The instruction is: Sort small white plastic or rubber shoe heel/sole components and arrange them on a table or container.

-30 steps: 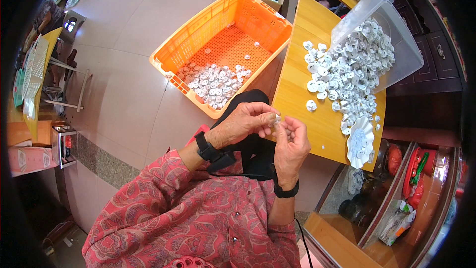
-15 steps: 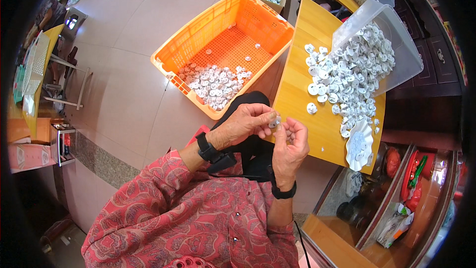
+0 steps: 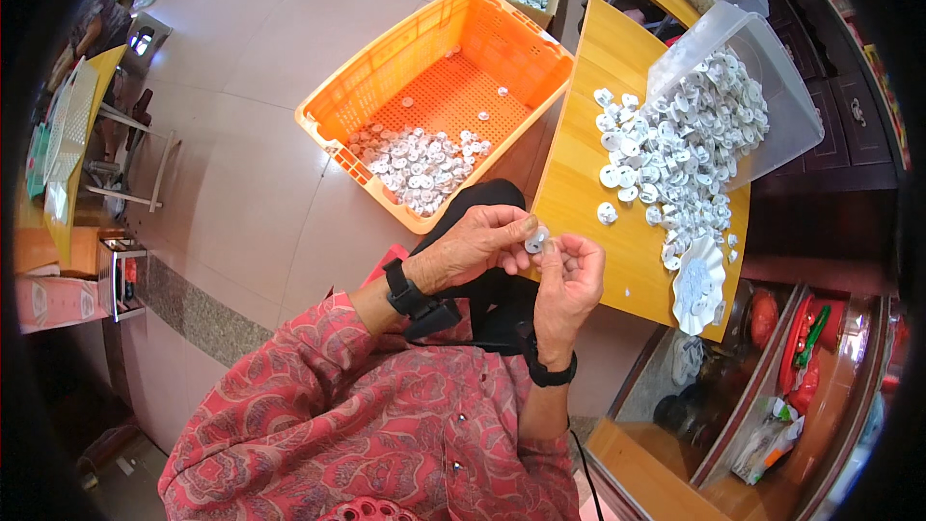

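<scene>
Over my lap, near the edge of the yellow table [image 3: 567,203], a small round white plastic part [image 3: 536,241] sits between my two hands. My left hand [image 3: 473,249] pinches it with thumb and forefinger. From the other side, the thumb and fingers of my right hand [image 3: 567,280] close on the same part, the remaining fingers curled. Whether the right fingers also hold something tiny is hidden. On the table a heap of similar white parts [image 3: 690,154] spills from a clear plastic bin [image 3: 796,135] tipped on its side. A white fluted dish [image 3: 714,314] with small pale pieces stands at the table's near end.
An orange crate [image 3: 381,68] with many white parts in its near corner stands on the floor ahead, left of the table. Behind it is a cardboard box [image 3: 548,10] of pale pieces. A glass-topped cabinet [image 3: 709,453] is at the right; another yellow table [image 3: 64,222] stands far left.
The white part has turned slightly, so more of its round face shows. My right hand has shifted a little to the right. Both hands keep their pinch.
</scene>
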### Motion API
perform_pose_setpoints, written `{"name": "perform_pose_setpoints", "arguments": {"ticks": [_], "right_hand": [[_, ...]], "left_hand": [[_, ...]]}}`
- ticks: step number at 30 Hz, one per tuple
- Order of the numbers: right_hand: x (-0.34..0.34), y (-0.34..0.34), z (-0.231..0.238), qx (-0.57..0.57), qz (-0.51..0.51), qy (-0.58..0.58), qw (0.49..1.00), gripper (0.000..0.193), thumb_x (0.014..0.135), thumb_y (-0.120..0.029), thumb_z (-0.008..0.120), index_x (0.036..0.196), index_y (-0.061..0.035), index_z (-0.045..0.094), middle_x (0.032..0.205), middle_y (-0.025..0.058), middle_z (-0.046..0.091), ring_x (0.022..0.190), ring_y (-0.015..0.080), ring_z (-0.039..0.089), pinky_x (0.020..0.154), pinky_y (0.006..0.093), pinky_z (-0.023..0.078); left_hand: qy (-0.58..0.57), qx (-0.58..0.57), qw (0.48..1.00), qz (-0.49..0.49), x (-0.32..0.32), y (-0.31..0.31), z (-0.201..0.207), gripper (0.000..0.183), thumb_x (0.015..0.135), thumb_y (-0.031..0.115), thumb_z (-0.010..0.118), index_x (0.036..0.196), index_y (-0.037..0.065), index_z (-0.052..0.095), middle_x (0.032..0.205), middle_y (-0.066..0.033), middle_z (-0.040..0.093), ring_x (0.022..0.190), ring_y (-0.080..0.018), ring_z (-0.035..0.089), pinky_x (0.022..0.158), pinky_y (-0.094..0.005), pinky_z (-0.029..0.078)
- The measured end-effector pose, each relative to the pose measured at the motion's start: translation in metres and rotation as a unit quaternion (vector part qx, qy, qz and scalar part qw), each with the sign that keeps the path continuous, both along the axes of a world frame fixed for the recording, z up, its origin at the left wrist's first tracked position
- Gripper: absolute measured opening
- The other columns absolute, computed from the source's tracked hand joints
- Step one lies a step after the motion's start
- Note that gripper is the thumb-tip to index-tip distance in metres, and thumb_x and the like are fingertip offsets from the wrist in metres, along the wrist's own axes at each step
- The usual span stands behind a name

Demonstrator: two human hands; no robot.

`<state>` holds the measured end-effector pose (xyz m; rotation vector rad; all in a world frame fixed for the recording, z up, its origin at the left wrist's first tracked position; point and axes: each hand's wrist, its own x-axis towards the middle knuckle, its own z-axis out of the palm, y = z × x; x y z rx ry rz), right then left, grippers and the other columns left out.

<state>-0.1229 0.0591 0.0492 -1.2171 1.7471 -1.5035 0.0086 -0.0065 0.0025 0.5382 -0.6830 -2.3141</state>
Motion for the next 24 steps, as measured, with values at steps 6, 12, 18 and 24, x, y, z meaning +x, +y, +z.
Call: {"name": "perform_pose_setpoints", "arguments": {"ticks": [6, 12, 18, 24], "right_hand": [[0.000, 0.002, 0.000, 0.006, 0.025, -0.046, 0.999, 0.019, 0.095, -0.005, 0.065, 0.107, 0.0027, 0.052, 0.089, 0.0067, 0.061, 0.076, 0.0097, 0.063, 0.066, 0.0238, 0.054], [0.004, 0.000, 0.003, 0.031, 0.022, -0.023, 0.999, 0.020, 0.094, -0.006, 0.066, 0.106, 0.0029, 0.052, 0.088, 0.0067, 0.061, 0.075, 0.0099, 0.062, 0.066, 0.0240, 0.053], [-0.007, 0.008, -0.007, 0.057, -0.014, 0.007, 0.998, 0.016, 0.092, -0.005, 0.068, 0.099, 0.0027, 0.056, 0.079, 0.0064, 0.062, 0.067, 0.0112, 0.062, 0.061, 0.0259, 0.052], [-0.027, 0.017, -0.017, 0.074, -0.017, 0.071, 0.995, 0.014, 0.092, -0.004, 0.067, 0.098, 0.0017, 0.056, 0.080, 0.0046, 0.061, 0.065, 0.0096, 0.061, 0.060, 0.0239, 0.052]], "left_hand": [[-0.022, -0.022, 1.000, -0.001, 0.002, -0.002, 0.000, 0.031, 0.101, 0.028, 0.059, 0.115, 0.001, 0.064, 0.095, -0.0037, 0.068, 0.073, -0.0083, 0.064, 0.060, -0.0195, 0.053], [-0.057, -0.039, 0.998, 0.007, 0.005, -0.005, 0.005, 0.029, 0.100, 0.026, 0.061, 0.115, 0.001, 0.065, 0.094, -0.0036, 0.068, 0.071, -0.0081, 0.064, 0.060, -0.0194, 0.054], [-0.103, 0.018, 0.989, 0.106, 0.014, -0.022, -0.002, 0.031, 0.098, 0.029, 0.064, 0.111, 0.002, 0.065, 0.093, -0.0038, 0.068, 0.072, -0.0092, 0.064, 0.062, -0.0203, 0.054], [-0.108, 0.095, 0.941, 0.305, 0.041, -0.053, -0.052, 0.023, 0.094, 0.017, 0.068, 0.107, -0.002, 0.062, 0.093, -0.0094, 0.065, 0.077, -0.0177, 0.065, 0.069, -0.0284, 0.056]]}}
